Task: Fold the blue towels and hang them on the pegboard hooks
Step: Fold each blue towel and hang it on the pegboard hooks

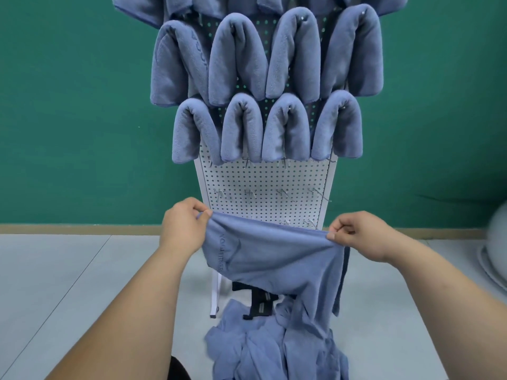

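Observation:
A blue towel (274, 259) hangs spread between both hands in front of the white pegboard (263, 182). My left hand (182, 226) pinches its upper left corner, and my right hand (359, 234) pinches the upper right corner. The lower part of the towel trails down toward a heap of loose blue towels (274, 349) on the floor. Several folded blue towels (238, 61) hang over hooks in rows on the upper pegboard. A row of bare metal hooks (282, 193) sits just above the held towel.
The pegboard stands on a white frame leg (214, 294) against a green wall (74, 105). Grey floor tiles (68, 283) stretch to both sides. A pale rounded object (496, 242) sits at the right edge. A dark strap-like item (262, 303) lies behind the towel heap.

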`<state>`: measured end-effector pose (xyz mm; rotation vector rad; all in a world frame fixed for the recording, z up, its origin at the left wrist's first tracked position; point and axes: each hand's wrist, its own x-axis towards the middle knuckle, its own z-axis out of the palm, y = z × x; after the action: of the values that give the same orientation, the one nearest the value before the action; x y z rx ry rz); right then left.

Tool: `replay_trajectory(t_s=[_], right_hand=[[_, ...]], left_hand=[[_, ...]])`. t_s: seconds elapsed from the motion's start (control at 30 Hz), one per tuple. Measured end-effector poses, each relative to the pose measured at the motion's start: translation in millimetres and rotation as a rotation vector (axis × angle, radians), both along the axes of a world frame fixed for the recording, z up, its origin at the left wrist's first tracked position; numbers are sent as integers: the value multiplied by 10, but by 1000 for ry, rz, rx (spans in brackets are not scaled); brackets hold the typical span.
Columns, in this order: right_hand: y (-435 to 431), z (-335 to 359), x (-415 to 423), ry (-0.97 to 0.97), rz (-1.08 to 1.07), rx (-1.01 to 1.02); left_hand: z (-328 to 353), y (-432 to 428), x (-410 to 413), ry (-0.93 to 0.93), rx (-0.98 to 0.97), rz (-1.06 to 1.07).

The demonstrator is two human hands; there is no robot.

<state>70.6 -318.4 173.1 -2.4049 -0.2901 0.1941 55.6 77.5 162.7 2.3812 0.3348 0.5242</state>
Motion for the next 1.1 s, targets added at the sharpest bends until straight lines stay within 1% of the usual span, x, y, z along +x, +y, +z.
replay_trajectory(t_s=[0.1,0.27,0.3,0.37,0.53,0.63,0.83,0.97,1.1], right_hand=[[176,25,-54,-61,36,43],[669,121,-191,-128,156,143],[743,123,-206,-143,164,146],[833,111,-222,-160,163,149],[803,84,-218,-146,158,74],[700,78,-172,-122,134,39],[448,111,-88,-129,55,-36],[306,133,-62,-136,44,-204],[201,152,-63,-154,3,-231]], left_hand=[[-31,-162,9,61,-83,-149],[-2,-822,-170,161,-182,-596],[-11,-939,-200,172,-184,-645],[-60,-1064,-214,178,-177,-664],[-53,-989,-202,197,-234,-593],[4,-869,-176,171,-241,-524],[54,-544,-69,91,-343,-262],[54,-349,-26,22,-439,-104],[50,-226,1,0,-450,25]])
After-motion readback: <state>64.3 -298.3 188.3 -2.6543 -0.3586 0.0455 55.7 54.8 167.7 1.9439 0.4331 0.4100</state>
